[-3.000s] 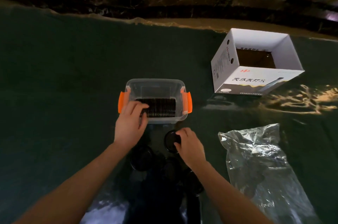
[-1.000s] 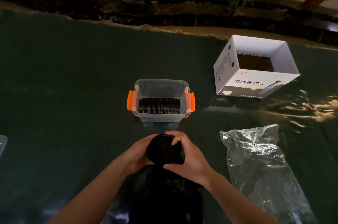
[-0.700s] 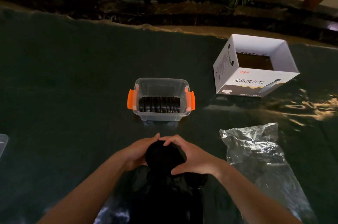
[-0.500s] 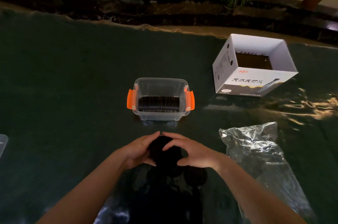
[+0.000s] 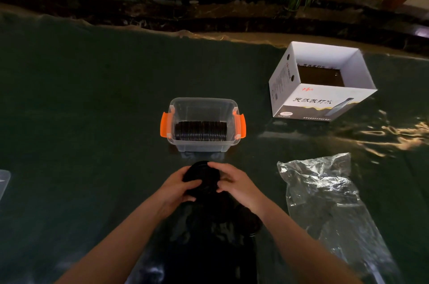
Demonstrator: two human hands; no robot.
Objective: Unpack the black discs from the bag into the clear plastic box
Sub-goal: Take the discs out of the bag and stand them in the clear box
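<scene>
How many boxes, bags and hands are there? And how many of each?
Clear plastic boxes: 1, the clear plastic box with orange clips and a row of black discs inside
Cardboard boxes: 1, the white cardboard box
Clear bags: 1, the clear plastic bag
Hands: 2, left hand and right hand, both holding a black stack
Total: 5

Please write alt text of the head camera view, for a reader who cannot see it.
Two hands, left hand and right hand, hold black discs together above a dark table. Beyond them stands a clear box with a row of discs inside; a clear bag and a white carton are to the right.
</scene>
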